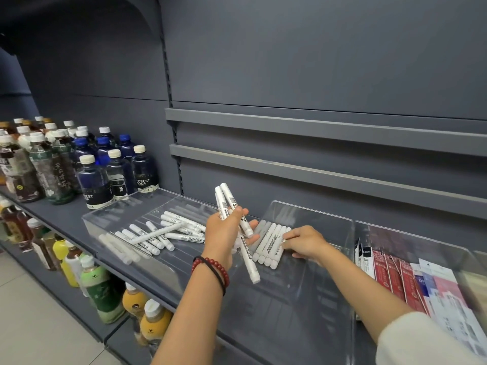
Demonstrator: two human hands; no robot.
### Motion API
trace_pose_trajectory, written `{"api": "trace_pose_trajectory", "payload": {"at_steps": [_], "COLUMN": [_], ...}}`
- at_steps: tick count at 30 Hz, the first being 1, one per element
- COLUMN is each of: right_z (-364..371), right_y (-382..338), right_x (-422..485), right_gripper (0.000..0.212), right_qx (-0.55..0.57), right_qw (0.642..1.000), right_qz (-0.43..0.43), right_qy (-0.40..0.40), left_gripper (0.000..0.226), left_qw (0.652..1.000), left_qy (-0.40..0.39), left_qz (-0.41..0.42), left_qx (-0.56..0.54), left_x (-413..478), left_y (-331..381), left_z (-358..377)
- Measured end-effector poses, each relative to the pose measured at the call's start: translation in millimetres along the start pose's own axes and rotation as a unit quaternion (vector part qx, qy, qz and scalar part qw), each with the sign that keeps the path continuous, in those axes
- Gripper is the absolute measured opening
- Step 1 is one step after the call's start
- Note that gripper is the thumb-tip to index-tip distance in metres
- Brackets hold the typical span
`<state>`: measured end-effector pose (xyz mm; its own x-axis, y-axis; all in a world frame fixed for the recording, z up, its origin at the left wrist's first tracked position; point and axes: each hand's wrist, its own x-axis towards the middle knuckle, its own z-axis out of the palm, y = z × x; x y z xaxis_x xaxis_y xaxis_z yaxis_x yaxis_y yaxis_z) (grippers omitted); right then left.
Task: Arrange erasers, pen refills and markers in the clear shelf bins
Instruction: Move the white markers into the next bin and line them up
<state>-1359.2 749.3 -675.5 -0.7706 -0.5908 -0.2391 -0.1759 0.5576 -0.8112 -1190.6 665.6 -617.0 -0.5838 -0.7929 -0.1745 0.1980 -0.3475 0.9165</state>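
Your white sleeve (427, 341) sits lowest in view on your right arm, and both bare forearms reach forward over the clear bins. On your left wrist there is a red bead bracelet (210, 264) with a thin black band beside it.

Your left hand (224, 233) hovers over the gap between the left bin (110, 214) and the middle bin (290, 299). Its fingers (253, 223) are curled round a bundle of white markers (228, 198). The bundle stands tilted, with some ends poking up above your thumb and others hanging below your palm.

Your right hand (305, 243) is down inside the middle bin. Its fingertips (288, 236) rest on a tidy row of markers (268, 246) lying side by side on the bin floor. Those fingers are slightly bent and press on the row rather than closing round any marker.

The left bin holds loose markers (163, 234) scattered at different angles. To your right, a third bin (395, 238) holds pen refill packets (395, 277) in red, white and pink, standing on edge in a row.

All three bins stand on a grey shelf (68, 214). Further left on it are dark drink bottles (92, 177) with white and blue caps. More bottles (102, 288) in yellow and green stand on the lower shelf. Behind everything rises the grey back panel (316, 61), with two horizontal rails (316, 127) across it.
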Motion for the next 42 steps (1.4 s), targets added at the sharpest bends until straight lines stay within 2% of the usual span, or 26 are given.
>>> {"api": "trace_pose_trajectory", "payload": {"at_steps": [4,7,10,12,16,23,28,33,39,42], "right_z": [-7.7,-12.3,-13.2,-12.3,-13.8,-29.4,-42.3,-49.3,-31.2,-14.3], "right_y": [-3.4,-18.0,-39.1,-50.9,-63.3,-57.0,-47.9,-19.9,-17.5,-15.9], "right_x": [-8.2,-22.1,-42.8,-54.5,-64.3,-61.0,-49.1,-38.7,-32.5,-26.8], "right_gripper": [0.029,0.026,0.027,0.03,0.032,0.033,0.03,0.02,0.018,0.018], "right_qx": [0.025,0.045,0.106,0.113,0.113,0.091,0.098,-0.01,-0.064,-0.105], "right_qw": [0.999,0.997,0.983,0.975,0.972,0.978,0.987,0.998,0.996,0.993], "right_qz": [0.017,-0.066,-0.133,-0.17,-0.2,-0.149,-0.104,0.001,0.052,0.058], "right_qy": [-0.03,-0.013,-0.068,-0.084,-0.056,-0.115,-0.076,-0.068,-0.044,-0.002], "left_gripper": [0.019,0.014,0.016,0.017,0.028,0.021,0.014,0.01,0.025,0.015], "left_qw": [1.0,0.999,0.999,0.998,0.987,0.982,0.973,0.973,0.986,0.985], "left_qy": [0.009,0.03,0.019,0.003,-0.017,-0.064,-0.012,-0.006,-0.057,-0.08], "left_qz": [0.018,0.033,0.038,0.043,0.048,0.05,0.089,0.084,0.025,0.027], "left_qx": [-0.004,0.007,0.018,0.056,0.155,0.171,0.212,0.216,0.156,0.152], "left_x": [-1.1,-0.7,-0.2,-0.1,-3.3,-6.8,-2.9,-3.0,-4.4,-4.2], "left_y": [-0.4,-2.9,-3.9,-6.8,-10.4,-16.8,-22.1,-23.6,-20.5,-20.0], "left_z": [1.7,5.5,8.9,12.3,19.7,25.9,24.4,23.9,30.7,27.9]}}
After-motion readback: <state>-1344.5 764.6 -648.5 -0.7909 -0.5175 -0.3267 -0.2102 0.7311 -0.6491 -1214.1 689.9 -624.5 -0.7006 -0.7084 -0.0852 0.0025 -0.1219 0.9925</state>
